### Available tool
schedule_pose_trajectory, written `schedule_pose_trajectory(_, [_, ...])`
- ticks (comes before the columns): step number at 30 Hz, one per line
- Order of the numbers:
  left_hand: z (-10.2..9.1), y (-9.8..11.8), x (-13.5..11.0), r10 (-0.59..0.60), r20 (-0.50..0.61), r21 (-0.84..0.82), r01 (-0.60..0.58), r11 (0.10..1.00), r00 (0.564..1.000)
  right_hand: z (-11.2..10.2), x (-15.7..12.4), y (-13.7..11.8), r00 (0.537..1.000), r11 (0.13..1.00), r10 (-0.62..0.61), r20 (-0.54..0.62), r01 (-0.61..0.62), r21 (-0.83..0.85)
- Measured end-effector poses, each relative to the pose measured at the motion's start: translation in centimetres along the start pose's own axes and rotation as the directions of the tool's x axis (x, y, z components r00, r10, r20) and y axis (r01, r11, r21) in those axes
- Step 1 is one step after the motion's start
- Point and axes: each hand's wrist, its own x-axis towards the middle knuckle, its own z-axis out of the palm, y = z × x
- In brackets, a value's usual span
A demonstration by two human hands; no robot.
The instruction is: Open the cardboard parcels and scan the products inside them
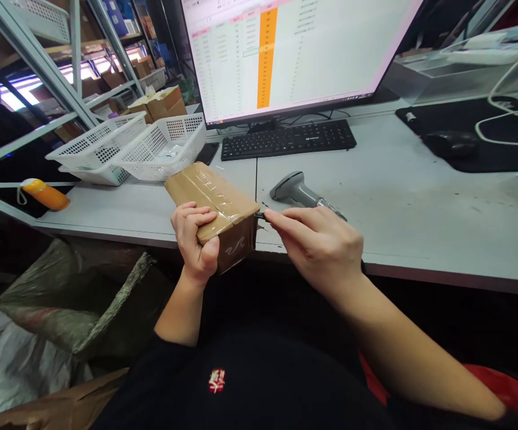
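The left hand (195,242) gripped the taped box (216,206) while the right hand (319,245) pinched a dark tool (259,215) at its edge, which might have slipped into the gripping fingers (191,216).

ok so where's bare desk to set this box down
Widest bare patch: the desk right of the scanner, between the keyboard, the black mat and the front edge. A smaller one lies in front of the white baskets, left of the box that the left hand grips and the dark tool in the right hand touches. Crowded at back: baskets, keyboard, monitor.
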Motion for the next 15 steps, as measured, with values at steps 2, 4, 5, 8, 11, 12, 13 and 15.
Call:
schedule_pose_trajectory(2, [-0.1, -0.1, -0.1, -0.006, -0.008, 0.022, 0.006, 1.0, 1.0, 0.2, -0.8, 0.0, 0.999, 0.997, 0.033, -0.033, -0.03, 0.074])
schedule_pose_trajectory(4, [0.2, 0.4, -0.4, -0.012, -0.003, 0.056, 0.012, 0.998, 1.0, 0.8, -1.8, -0.4, 0.988, 0.957, 0.15, -0.021, -0.14, 0.256])
schedule_pose_trajectory(5, [0.5, 0.9, -0.5, -0.018, 0.007, 0.083, 0.017, 0.996, 1.0, 1.2, -2.3, -0.8, 0.971, 0.893, 0.235, 0.035, -0.23, 0.386])
schedule_pose_trajectory(8, [1.0, 3.1, -1.0, -0.029, 0.104, 0.172, 0.011, 0.985, 0.994, 3.1, -3.3, -1.8, 0.817, 0.441, 0.449, 0.362, -0.555, 0.705])
schedule_pose_trajectory(11, [-0.3, 3.5, -0.2, 0.047, 0.243, 0.154, -0.086, 0.984, 0.969, 4.3, -3.6, -2.3, 0.625, -0.008, 0.523, 0.58, -0.676, 0.737])
schedule_pose_trajectory(12, [-1.1, 2.5, 0.4, 0.078, 0.214, 0.146, -0.111, 0.983, 0.974, 4.4, -3.7, -2.3, 0.592, -0.078, 0.532, 0.606, -0.678, 0.731])
schedule_pose_trajectory(13, [-2.1, 1.1, 1.2, 0.093, 0.145, 0.152, -0.115, 0.982, 0.985, 4.4, -3.7, -2.4, 0.575, -0.118, 0.53, 0.623, -0.678, 0.726])
schedule_pose_trajectory(15, [-4.0, -3.2, 3.0, 0.017, -0.092, 0.183, 0.0, 0.983, 0.996, 4.2, -3.9, -2.6, 0.571, -0.146, 0.514, 0.64, -0.677, 0.721])
